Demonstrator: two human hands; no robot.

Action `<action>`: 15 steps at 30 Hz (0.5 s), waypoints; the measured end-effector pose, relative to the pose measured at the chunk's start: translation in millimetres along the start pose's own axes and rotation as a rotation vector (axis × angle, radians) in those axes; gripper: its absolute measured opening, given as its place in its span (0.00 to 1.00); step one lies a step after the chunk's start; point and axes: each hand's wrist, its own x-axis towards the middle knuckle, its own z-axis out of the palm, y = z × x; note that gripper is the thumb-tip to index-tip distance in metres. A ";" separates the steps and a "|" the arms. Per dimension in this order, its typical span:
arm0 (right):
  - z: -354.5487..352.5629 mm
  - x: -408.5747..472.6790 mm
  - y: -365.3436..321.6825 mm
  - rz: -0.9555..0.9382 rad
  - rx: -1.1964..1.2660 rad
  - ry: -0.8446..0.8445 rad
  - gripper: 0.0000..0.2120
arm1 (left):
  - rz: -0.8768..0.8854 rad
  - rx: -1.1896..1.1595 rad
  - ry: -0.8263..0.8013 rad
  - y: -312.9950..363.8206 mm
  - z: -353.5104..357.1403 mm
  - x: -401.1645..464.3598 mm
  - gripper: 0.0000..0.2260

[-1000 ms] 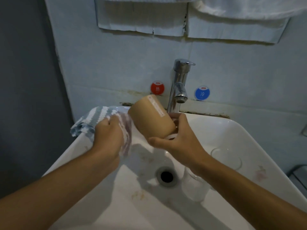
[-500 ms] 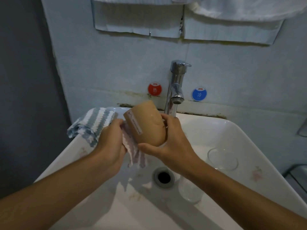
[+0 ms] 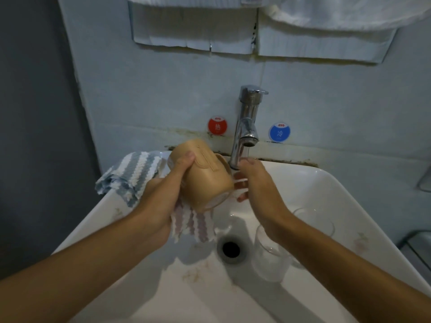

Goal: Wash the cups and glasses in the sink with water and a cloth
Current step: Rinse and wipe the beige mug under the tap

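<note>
- Left hand [image 3: 161,194]: fingers and thumb curled round the tan cup [image 3: 205,176], holding it tilted, mouth facing down and to the right, over the basin.
- Striped cloth [image 3: 133,173]: pressed between the left palm and the cup; one end draped over the sink's left rim, the other hanging below the hand.
- Right hand [image 3: 254,183]: fingers straight and relaxed, holding nothing, under the thin stream from the tap [image 3: 247,127], just beside the cup's mouth.
- Sink [image 3: 326,183]: white, stained in places, with a dark drain [image 3: 231,249] at the centre.
- Clear glass [image 3: 270,255]: in the basin right of the drain, partly hidden by the right forearm.
- Second glass [image 3: 319,222]: in the basin, further right.
- Wall: pale, with a red sticker [image 3: 217,126] left of the tap, a blue sticker [image 3: 279,132] right of it.
- White towels [image 3: 326,12]: hanging above.
</note>
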 end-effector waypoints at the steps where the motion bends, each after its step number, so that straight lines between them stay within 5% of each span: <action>1: -3.3 1.3 -0.6 0.049 0.046 -0.045 0.18 | 0.003 0.013 -0.052 -3.3 -6.7 -3.8 0.23; 4: -11.4 1.5 -2.1 0.128 0.194 -0.230 0.20 | -0.231 0.086 -0.113 -4.0 -2.3 -19.2 0.35; 7: -14.3 3.9 -1.0 0.143 0.273 -0.325 0.18 | -0.229 0.131 -0.116 -6.7 -7.5 -21.4 0.38; 15: -15.7 -0.1 -5.2 0.234 0.424 -0.519 0.20 | -0.127 0.248 0.036 0.8 -1.8 -26.6 0.20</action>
